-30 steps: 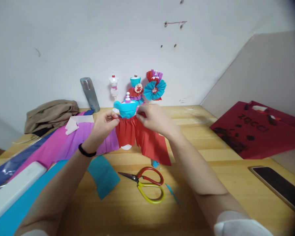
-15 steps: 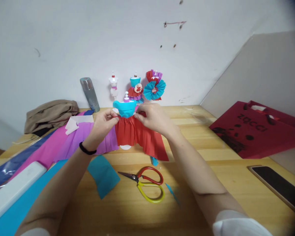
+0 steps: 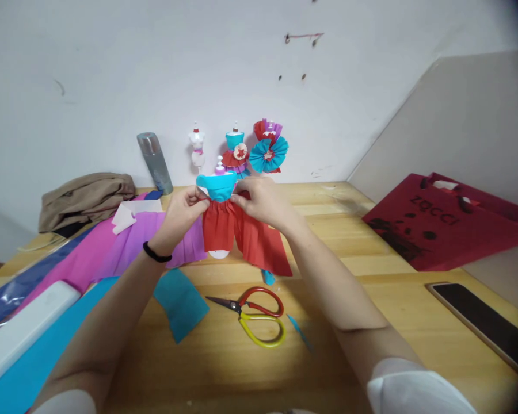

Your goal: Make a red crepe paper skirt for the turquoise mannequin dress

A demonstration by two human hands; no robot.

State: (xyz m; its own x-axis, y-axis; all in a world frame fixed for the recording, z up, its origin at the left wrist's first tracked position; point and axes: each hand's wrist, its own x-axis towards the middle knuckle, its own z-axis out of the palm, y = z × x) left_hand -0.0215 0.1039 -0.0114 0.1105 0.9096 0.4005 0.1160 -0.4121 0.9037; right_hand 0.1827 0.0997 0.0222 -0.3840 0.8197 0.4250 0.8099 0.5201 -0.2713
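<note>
- Two hands meet at the centre of the head view: the left hand (image 3: 183, 211) and right hand (image 3: 263, 198) each pinch the upper edge of a red gathered piece (image 3: 218, 229), fingertips close together.
- That piece hangs just below the turquoise top (image 3: 217, 187) of a small dress form (image 3: 219, 167), above the tabletop (image 3: 190, 376).
- By the look of it, the top is on and the red is gathered across the front; its right end hangs loose toward the lower right, not wrapped round. The back cannot be seen.
- Scissors (image 3: 234, 306) and a turquoise offcut (image 3: 181, 305) lie unheld, lower centre.
- Against the frame one second ago, the form sits slightly farther left and the loose red corner nearer to it; both pinches look unchanged.
</note>
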